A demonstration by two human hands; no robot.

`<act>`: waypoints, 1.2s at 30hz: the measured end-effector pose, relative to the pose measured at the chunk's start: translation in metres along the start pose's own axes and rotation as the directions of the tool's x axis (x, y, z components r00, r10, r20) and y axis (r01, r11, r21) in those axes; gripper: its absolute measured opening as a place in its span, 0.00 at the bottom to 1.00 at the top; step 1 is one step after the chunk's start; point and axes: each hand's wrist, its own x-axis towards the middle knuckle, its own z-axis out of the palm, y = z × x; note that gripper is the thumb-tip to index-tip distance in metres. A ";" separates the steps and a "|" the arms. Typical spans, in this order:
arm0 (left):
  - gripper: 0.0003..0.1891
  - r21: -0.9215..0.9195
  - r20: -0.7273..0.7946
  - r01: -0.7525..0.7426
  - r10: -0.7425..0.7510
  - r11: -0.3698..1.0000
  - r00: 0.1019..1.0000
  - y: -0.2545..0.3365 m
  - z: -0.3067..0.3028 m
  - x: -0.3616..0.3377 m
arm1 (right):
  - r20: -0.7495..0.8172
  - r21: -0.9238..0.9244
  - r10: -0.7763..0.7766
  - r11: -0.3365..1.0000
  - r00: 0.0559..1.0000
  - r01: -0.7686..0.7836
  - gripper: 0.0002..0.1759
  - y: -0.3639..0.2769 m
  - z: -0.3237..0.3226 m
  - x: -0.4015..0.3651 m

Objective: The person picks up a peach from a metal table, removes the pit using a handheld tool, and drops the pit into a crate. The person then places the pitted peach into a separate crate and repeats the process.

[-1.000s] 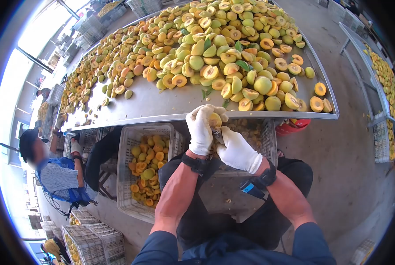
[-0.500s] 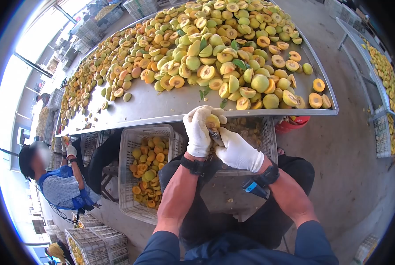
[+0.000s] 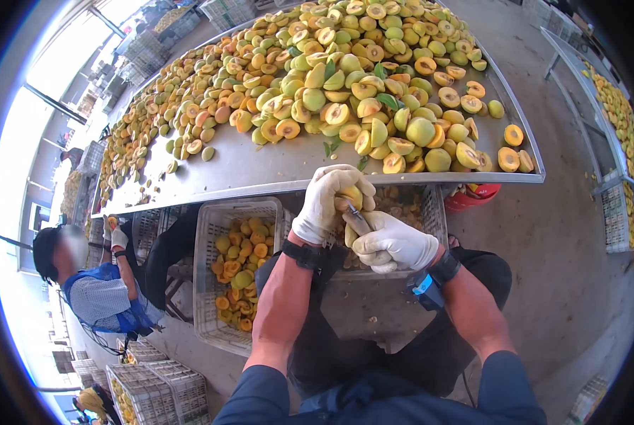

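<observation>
My left hand [image 3: 327, 202], in a white glove, is closed around a yellow peach half [image 3: 352, 194] just below the metal table's front edge. My right hand [image 3: 398, 243], gloved too, grips a small pitting knife [image 3: 358, 222] with a grey handle. The tool's tip meets the fruit inside my left palm. Beneath my hands stands a crate [image 3: 436, 219] holding pits and scraps, partly hidden by my gloves. On the metal table [image 3: 246, 164] lies a large heap of halved peaches [image 3: 338, 78], several with the pit still in the flesh.
A plastic crate [image 3: 202, 283] of peach halves stands left of my knees. Farther left a person [image 3: 104, 283] in a blue apron sits working at the same table. A red container [image 3: 473, 196] is under the table's right corner. Another fruit-covered table [image 3: 593, 120] stands at right.
My right hand has moved slightly right and down and turned, showing more of the tool's handle. My left hand has tilted the peach half and stays closed on it.
</observation>
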 end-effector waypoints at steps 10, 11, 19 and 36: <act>0.14 0.270 -0.383 0.036 0.072 0.962 0.921 -0.030 -0.020 -0.010 | -0.494 -0.845 -0.303 -0.054 0.815 -0.532 0.34 0.011 -0.029 -0.018; 0.14 0.285 -0.385 0.037 0.079 0.958 0.920 -0.021 -0.020 -0.015 | -0.575 -0.775 -0.279 -0.116 0.769 -0.621 0.37 0.008 -0.021 -0.021; 0.14 0.888 -0.389 0.181 0.485 0.422 0.783 0.051 -0.061 -0.091 | -0.496 -0.843 -0.296 -0.063 0.817 -0.535 0.39 0.000 -0.017 -0.024; 0.12 0.966 -0.248 0.259 0.232 -0.018 0.941 0.031 -0.056 -0.024 | -0.550 -0.805 -0.218 -0.121 0.806 -0.581 0.41 0.001 -0.008 -0.017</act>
